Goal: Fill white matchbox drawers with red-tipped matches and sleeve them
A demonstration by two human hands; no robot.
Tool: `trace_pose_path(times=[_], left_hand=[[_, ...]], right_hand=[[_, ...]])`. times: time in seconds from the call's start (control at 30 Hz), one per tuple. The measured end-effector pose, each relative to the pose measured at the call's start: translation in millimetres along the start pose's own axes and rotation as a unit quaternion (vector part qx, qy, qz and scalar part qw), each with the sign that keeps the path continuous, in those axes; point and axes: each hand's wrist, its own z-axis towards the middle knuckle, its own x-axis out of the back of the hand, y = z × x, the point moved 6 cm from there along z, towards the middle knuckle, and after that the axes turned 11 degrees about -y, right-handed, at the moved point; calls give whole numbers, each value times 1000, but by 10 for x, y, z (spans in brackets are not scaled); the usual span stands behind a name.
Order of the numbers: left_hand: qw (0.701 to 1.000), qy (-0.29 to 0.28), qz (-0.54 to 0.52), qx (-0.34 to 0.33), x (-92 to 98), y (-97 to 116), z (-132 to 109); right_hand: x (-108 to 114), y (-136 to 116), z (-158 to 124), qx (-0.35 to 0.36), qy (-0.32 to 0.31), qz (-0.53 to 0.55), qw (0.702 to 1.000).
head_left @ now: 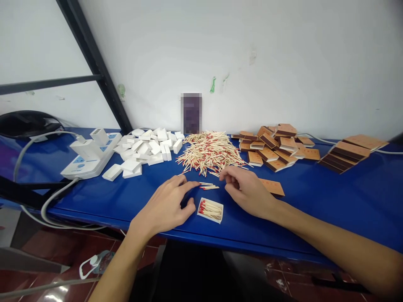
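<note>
My left hand (168, 201) rests palm down with its fingers spread. Its index fingertip touches the red heads of several loose matches (210, 187) on the blue tabletop. Below those matches lies a white matchbox tray (222, 214), partly filled with matches whose red heads point left. My right hand (245, 188) is curled at the front edge of a large match pile (210, 153). Its index fingertip is beside a few matches there; whether anything is pinched inside the curled fingers is hidden. An orange matchbox sleeve (273, 187) lies partly behind the right wrist.
White empty trays (149, 147) are heaped at the back left, near a power strip (91, 159) with plugs and cables. Orange sleeves (283, 144) are piled at the back right, with a further stack (349, 151) beyond. A blurred dark upright object (192, 115) leans at the wall.
</note>
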Motion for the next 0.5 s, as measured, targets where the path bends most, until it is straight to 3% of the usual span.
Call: trace_pose_path(times=[0.23, 0.5], left_hand=[[1000, 3, 13, 18, -32, -37, 6], [999, -10, 37, 13, -55, -24, 35]], right_hand=[[-70, 7, 36, 1, -47, -90, 995], [-99, -14, 69, 1, -59, -108, 992]])
